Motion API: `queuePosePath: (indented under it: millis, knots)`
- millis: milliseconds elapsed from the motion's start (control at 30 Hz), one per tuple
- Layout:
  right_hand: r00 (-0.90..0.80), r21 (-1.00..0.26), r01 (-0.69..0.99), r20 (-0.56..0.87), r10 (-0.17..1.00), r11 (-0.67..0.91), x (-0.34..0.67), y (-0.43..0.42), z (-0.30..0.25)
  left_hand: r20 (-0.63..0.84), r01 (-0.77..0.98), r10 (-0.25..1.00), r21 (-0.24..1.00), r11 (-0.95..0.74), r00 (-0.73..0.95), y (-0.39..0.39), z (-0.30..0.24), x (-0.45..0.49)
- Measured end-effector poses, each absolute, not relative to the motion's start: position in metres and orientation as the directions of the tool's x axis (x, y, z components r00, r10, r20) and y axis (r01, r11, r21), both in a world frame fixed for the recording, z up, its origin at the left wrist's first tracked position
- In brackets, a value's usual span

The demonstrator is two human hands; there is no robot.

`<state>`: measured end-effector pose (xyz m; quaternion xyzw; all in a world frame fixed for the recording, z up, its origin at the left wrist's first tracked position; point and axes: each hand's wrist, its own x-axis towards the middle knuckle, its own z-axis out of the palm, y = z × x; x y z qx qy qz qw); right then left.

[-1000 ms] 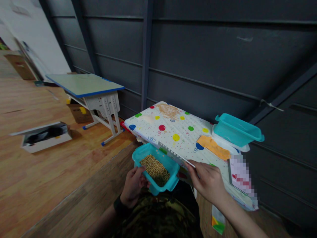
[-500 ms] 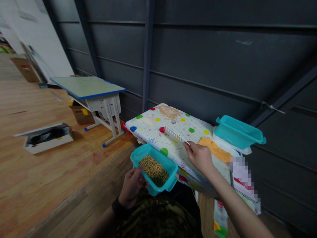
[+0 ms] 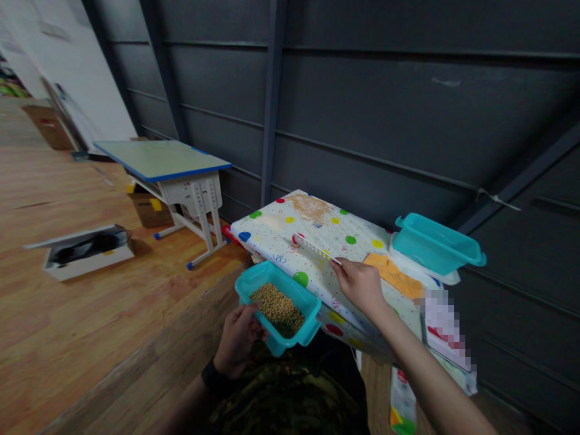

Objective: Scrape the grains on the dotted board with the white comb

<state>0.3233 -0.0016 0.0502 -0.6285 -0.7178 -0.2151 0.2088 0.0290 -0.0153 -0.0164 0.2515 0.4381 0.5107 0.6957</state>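
Observation:
My left hand [image 3: 238, 338] is closed on the near left rim of a teal plastic bin [image 3: 310, 332], which it holds at the table's front edge. Yellowish soybeans [image 3: 277, 304] cover part of the bin's floor. In my right hand [image 3: 361, 284] is a thin white slotted strip [image 3: 315, 249], gripped by one end over the patterned tablecloth [image 3: 312, 281]. Its exact kind is unclear. Beyond it, a spread of small tan grains [image 3: 309, 206] lies at the table's far end, with a pale powdery patch [image 3: 270, 221] to its left.
A second teal bin [image 3: 437, 244] stands at the back right, beside an orange cloth [image 3: 395, 275]. A dark panelled wall [image 3: 362, 109] runs behind the table. Left of it are a green-topped desk [image 3: 158, 158] and a white carton [image 3: 88, 257] on the floor.
The white slotted strip has shifted slightly left with my right hand, now tilted flatter. The bin of soybeans has moved a little left with my left hand.

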Motion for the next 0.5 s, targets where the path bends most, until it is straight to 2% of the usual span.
queuePosePath:
  millis: [500]
  knots:
    - [-0.188, -0.031, 0.966, 0.590, 0.785, 0.255, 0.3139, -0.0080, 0.0575, -0.337, -0.491, 0.940, 0.811, 0.319, 0.055, -0.0103, -0.0190, 0.0246]
